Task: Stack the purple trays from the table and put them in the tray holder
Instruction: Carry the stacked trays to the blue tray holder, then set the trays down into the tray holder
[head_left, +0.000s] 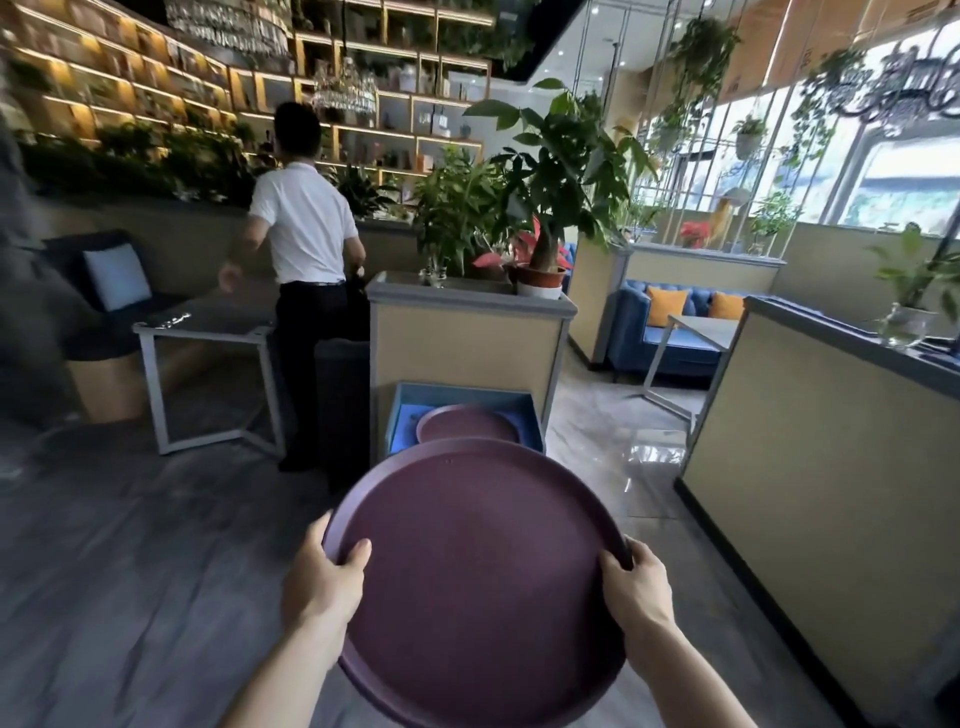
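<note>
I hold a large round purple tray (478, 571) level in front of me, above the floor. My left hand (324, 577) grips its left rim with the thumb on top. My right hand (636, 582) grips the right rim the same way. Whether more trays lie stacked beneath it I cannot tell. Ahead stands a blue box-shaped tray holder (405, 410) against a beige partition, and another purple tray (465, 425) lies inside it, partly hidden by the far rim of the tray I hold.
A person in a white shirt (306, 234) stands left of the beige partition (467, 343), which carries potted plants (540, 208). A grey-framed table (202, 332) is at left. A second beige partition (810, 447) runs along the right. Grey floor lies between.
</note>
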